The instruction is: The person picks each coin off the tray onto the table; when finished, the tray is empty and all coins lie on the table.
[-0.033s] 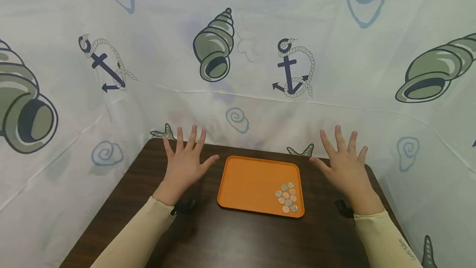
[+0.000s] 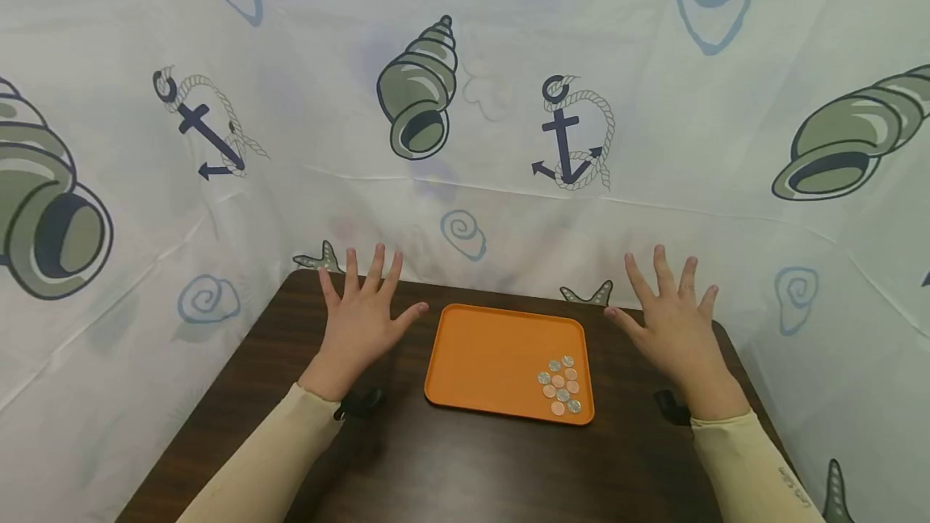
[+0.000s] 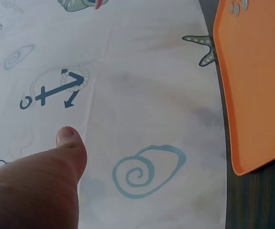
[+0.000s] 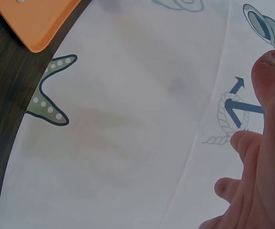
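Note:
An orange tray (image 2: 494, 345) lies on the dark wooden table, between my two hands. Toward its front right corner sits a loose cluster of coins (image 2: 558, 382), some silver and some copper-coloured. To the left of the tray, my left hand (image 2: 361, 329) is held up with its fingers spread and straight, holding nothing. My right hand (image 2: 676, 333) is raised in the same way on the tray's right side, also holding nothing. Only the left thumb (image 3: 70, 148) appears in the left wrist view. In the right wrist view the thumb and several fingers (image 4: 247, 143) show at the right edge.
The dark brown table (image 2: 450, 466) extends in front of the tray and to both sides. A white curtain (image 2: 501, 144) printed with shells, anchors and starfish hangs close behind the table and along its sides. A dark strap (image 2: 361, 404) sits under the left wrist, another (image 2: 672, 407) under the right.

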A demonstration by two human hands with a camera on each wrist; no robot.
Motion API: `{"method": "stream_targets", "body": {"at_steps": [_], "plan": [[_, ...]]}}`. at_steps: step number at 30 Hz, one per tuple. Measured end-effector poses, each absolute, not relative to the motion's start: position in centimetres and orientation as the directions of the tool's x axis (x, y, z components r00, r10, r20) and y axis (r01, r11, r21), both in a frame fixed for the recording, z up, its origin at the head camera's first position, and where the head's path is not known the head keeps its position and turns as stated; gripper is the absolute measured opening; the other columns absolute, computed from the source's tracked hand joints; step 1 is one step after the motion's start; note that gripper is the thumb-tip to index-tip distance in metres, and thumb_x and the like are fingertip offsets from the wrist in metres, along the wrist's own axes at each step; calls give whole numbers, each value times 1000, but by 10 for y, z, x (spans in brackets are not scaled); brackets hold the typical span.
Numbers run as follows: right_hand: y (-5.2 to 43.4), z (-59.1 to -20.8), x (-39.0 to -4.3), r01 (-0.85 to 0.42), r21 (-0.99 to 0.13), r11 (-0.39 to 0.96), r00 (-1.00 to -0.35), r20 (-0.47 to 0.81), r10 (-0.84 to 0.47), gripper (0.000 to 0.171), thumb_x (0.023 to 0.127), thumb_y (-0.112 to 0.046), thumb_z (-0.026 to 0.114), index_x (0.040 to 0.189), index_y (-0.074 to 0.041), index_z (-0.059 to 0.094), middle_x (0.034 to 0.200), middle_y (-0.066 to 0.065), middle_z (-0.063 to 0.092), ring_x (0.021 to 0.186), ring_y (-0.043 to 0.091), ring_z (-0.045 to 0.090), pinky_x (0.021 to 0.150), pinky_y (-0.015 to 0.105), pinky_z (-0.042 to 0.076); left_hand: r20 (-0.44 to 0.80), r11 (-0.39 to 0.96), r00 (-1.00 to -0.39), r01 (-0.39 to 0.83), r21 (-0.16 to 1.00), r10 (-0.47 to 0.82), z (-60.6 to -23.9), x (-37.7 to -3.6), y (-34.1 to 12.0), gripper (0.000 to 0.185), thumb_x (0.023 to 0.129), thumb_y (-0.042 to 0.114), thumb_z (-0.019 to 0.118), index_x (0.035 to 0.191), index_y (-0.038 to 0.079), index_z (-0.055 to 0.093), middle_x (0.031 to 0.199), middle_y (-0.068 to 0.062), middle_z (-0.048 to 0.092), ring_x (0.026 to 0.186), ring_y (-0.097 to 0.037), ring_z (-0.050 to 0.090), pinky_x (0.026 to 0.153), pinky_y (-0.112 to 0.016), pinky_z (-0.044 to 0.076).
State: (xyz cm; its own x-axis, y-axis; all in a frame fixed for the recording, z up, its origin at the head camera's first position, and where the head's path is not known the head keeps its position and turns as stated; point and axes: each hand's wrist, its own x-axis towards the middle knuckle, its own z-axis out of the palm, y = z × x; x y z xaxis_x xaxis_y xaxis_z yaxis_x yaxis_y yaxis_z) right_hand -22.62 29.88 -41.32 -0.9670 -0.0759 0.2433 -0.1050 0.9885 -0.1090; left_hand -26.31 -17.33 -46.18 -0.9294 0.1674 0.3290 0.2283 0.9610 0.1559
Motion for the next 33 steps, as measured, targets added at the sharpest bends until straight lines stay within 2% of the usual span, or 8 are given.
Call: {"method": "stream_targets", "body": {"at_steps": [6,13,17,21,24,29,31,33], "plan": [[303,-418,-222,-110,-112,988,-968,237,-81,100,101,-79,52,178,-30,11,183,24,-3,161,67,-12,113,97,2,322,959,-931,234,162,173,-466,-261,-169,104,98,87,45,178,27,16,186,-9,11,169,-54,-1,125,-84,-12],[306,-427,-218,-118,-150,982,-966,246,-78,99,102,-77,53,178,-29,11,183,26,0,160,68,-10,114,96,-1,300,955,-939,230,188,167,-478,-258,-167,104,98,87,46,178,29,14,186,-7,7,170,-49,-6,126,-83,-11],[305,-435,-216,-133,-185,974,-964,252,-84,98,103,-76,52,178,-28,11,183,27,1,161,67,-12,117,94,-2,292,949,-943,229,219,160,-488,-252,-168,105,98,87,47,178,26,16,186,-8,7,171,-48,-7,127,-83,-7],[302,-447,-214,-148,-217,965,-960,266,-87,96,104,-75,51,178,-27,13,182,29,4,162,65,-12,122,89,2,272,933,-949,237,272,162,-501,-246,-166,106,99,87,46,178,22,16,186,-12,8,171,-47,-3,131,-79,-4],[299,-456,-212,-168,-249,954,-958,268,-99,93,106,-70,53,178,-24,16,180,32,10,163,65,-6,126,85,6,257,910,-951,252,329,171,-510,-241,-162,106,100,83,50,177,18,17,185,-16,11,171,-46,1,133,-75,-1],[292,-472,-209,-195,-346,918,-968,219,-123,88,107,-52,66,175,-12,26,177,35,19,164,64,2,130,80,9,215,876,-962,248,414,170,-528,-235,-153,107,101,76,58,176,11,18,183,-21,17,171,-46,8,136,-71,7],[288,-477,-208,-189,-382,904,-974,186,-125,84,107,-48,69,173,-9,33,176,34,25,164,63,7,129,79,15,188,859,-967,243,450,175,-536,-233,-150,108,101,72,61,176,8,18,182,-22,18,170,-47,10,136,-70,8],[283,-479,-207,-180,-412,893,-980,158,-125,78,107,-45,70,168,-8,41,173,32,32,164,59,19,127,79,25,160,849,-971,233,475,177,-543,-230,-148,108,101,70,64,175,5,18,182,-24,19,170,-47,12,136,-69,8]]}}
